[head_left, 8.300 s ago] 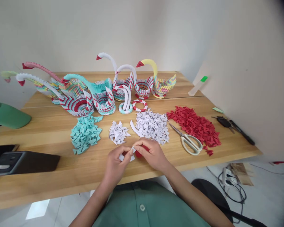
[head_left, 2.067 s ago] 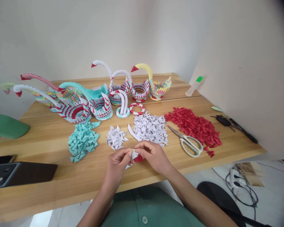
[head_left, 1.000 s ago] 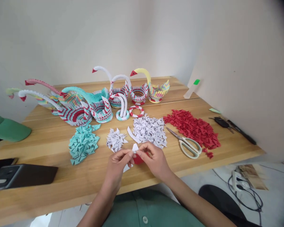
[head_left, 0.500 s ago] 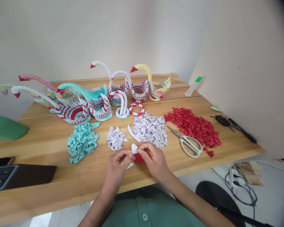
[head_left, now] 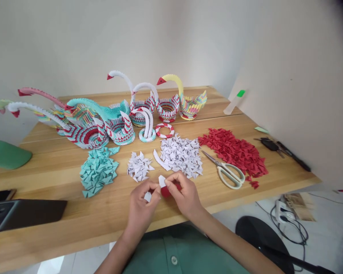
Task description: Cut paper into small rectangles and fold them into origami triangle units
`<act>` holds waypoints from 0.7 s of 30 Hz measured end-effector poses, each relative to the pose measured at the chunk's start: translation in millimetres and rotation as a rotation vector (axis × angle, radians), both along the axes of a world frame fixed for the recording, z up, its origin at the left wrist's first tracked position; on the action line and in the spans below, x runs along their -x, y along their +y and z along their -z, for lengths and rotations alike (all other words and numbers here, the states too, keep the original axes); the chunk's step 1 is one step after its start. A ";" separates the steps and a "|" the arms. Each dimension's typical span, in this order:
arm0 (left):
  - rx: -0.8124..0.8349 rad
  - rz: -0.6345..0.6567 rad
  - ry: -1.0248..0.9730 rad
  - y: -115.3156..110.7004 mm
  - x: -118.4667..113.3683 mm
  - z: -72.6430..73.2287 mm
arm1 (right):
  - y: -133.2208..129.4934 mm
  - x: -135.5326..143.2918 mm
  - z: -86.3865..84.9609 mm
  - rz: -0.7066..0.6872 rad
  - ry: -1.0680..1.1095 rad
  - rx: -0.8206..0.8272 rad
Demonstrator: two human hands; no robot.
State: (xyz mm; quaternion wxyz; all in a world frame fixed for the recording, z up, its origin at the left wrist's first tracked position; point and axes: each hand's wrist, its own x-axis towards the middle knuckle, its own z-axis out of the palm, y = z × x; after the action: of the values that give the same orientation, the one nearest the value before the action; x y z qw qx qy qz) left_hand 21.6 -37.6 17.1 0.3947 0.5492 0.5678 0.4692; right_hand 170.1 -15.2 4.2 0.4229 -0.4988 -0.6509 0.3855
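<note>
My left hand (head_left: 144,199) and my right hand (head_left: 184,192) meet close together over the front of the table. Both are closed in a pinch at a white folded paper piece (head_left: 161,180) that points up between the fingertips. A second bit of white paper (head_left: 148,196) shows at my left palm. Beneath my right fingers is a red object (head_left: 165,191), mostly covered; its kind and whether it is held I cannot tell. Just beyond lie a small pile of white folded pieces (head_left: 139,166), a larger white pile (head_left: 181,156) and a curved white chain of pieces (head_left: 161,161).
Scissors (head_left: 230,173) and a red paper pile (head_left: 237,152) lie to the right, a teal pile (head_left: 98,173) to the left. Several paper swans, one yellow (head_left: 193,104), stand behind with a red-white ring (head_left: 165,130). A green bottle (head_left: 10,153) and dark box (head_left: 28,215) are leftmost.
The view has shifted slightly. My left fingers have turned a little around the white piece, and the lower bit of white paper now appears nearer my left palm.
</note>
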 end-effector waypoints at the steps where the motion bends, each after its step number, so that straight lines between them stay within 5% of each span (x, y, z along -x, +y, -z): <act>1: -0.019 -0.003 0.016 -0.3 -0.6 -0.3 | -0.1 0.5 0.7 0.012 0.023 0.019; 9: 0.071 -0.004 -0.097 2.1 -4.8 14.9 | -1.5 6.1 3.6 0.088 0.165 0.082; 14: 0.158 0.007 -0.279 5.7 -1.5 16.7 | 1.9 1.8 3.3 0.003 0.285 0.189; 21: 0.168 0.124 -0.185 5.5 2.7 11.3 | 9.9 -7.5 -4.4 -0.122 0.261 0.225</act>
State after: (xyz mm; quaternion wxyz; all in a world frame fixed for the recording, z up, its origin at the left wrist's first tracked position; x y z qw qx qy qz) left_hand 18.9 -32.1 5.8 0.5183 0.5027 0.5312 0.4433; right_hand 177.6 -5.2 8.6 0.4212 -0.4481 -0.5724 0.5424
